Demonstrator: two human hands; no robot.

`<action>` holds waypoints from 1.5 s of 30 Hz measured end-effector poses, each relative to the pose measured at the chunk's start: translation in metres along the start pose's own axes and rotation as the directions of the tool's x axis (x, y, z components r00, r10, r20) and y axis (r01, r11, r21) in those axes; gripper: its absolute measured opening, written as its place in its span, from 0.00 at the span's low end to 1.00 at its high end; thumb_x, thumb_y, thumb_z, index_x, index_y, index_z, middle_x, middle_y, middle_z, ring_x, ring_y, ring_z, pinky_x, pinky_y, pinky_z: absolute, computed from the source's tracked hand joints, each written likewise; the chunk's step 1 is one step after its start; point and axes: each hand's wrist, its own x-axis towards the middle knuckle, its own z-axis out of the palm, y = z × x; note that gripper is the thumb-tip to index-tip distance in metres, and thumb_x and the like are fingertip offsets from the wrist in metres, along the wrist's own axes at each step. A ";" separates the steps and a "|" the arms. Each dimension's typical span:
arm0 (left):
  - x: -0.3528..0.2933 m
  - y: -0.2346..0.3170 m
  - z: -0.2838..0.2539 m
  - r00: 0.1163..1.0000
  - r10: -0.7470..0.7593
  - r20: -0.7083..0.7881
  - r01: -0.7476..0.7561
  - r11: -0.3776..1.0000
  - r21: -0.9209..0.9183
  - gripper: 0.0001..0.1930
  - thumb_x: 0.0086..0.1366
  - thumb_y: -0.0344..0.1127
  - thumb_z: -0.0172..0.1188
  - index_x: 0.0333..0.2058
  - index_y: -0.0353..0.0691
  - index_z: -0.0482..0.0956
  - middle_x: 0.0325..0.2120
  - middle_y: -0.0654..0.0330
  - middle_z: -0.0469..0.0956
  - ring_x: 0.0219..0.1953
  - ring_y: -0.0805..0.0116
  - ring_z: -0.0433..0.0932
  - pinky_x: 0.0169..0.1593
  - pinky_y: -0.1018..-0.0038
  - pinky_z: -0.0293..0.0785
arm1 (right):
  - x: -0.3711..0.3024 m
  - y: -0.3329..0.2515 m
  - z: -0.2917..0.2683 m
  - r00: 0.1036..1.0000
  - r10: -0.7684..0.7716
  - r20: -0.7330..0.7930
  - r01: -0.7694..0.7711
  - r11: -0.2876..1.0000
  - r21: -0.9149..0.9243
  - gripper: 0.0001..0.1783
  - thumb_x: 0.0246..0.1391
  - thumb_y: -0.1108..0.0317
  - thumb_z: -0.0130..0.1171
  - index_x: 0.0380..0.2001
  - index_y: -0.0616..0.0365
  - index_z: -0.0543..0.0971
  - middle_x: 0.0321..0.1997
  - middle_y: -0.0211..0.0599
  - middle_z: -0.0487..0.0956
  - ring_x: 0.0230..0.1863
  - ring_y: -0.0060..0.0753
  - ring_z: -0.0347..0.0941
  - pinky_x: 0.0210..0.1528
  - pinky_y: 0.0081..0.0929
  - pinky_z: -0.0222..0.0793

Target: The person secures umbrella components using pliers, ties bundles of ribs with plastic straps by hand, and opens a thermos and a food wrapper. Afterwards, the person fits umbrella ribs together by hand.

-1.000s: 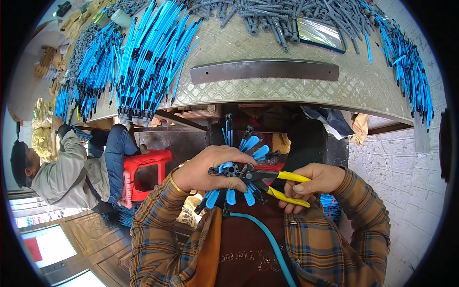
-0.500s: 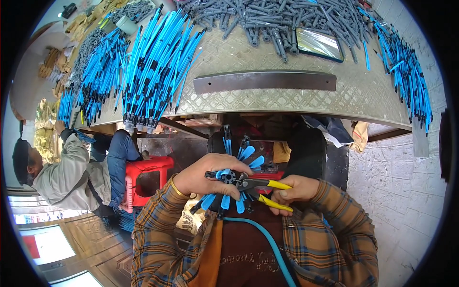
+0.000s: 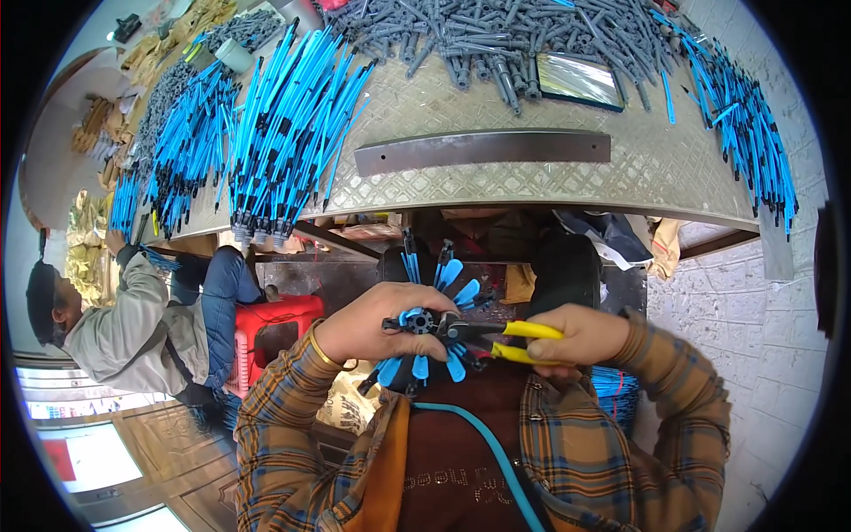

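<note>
My left hand is wrapped round a black round hub, its thumb along the near side. Flat blue blades with black ends fan out from this hub above and below the hand. In my right hand are pliers with yellow handles, the fingers closed round the grips. Their dark jaws reach the right side of the hub, beside the left fingertips; the exact bite is hidden. A blue strap or tube runs down my front below the hub.
Ahead stands a workbench with a dark metal bar, piled grey plastic parts, a mirror-like tray and bundles of blue rods. Left sits another person near a red stool. A white wall is at right.
My right hand has shifted up and right, with its elbow further out. The pliers' handles are closer together and more level. My left hand still holds the hub in nearly the same place.
</note>
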 end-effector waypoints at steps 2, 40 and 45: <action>0.001 0.002 0.004 0.999 -0.017 -0.029 0.017 1.000 0.013 0.22 0.44 0.38 0.71 0.39 0.38 0.76 0.31 0.56 0.77 0.32 0.60 0.77 0.36 0.70 0.71 | -0.010 -0.022 -0.001 0.999 -0.016 -0.039 0.012 0.994 -0.104 0.18 0.59 0.55 0.49 0.40 0.60 0.72 0.21 0.31 0.73 0.19 0.19 0.68 0.21 0.18 0.65; 0.008 0.090 -0.024 0.921 0.386 -0.045 -0.373 0.845 -0.384 0.20 0.57 0.33 0.61 0.47 0.35 0.71 0.39 0.55 0.77 0.41 0.65 0.76 0.43 0.72 0.72 | 0.030 -0.004 0.019 0.752 -0.650 0.107 0.535 0.508 -0.675 0.16 0.50 0.67 0.58 0.43 0.61 0.74 0.41 0.36 0.76 0.40 0.29 0.72 0.43 0.27 0.67; -0.047 0.084 -0.060 0.667 0.101 -0.738 -0.619 0.626 -0.474 0.22 0.63 0.38 0.54 0.54 0.37 0.64 0.40 0.51 0.75 0.41 0.63 0.77 0.44 0.70 0.74 | 0.023 -0.048 0.051 0.792 -0.610 -0.019 0.463 0.621 -0.633 0.14 0.51 0.70 0.55 0.42 0.60 0.74 0.43 0.38 0.75 0.42 0.31 0.72 0.45 0.28 0.67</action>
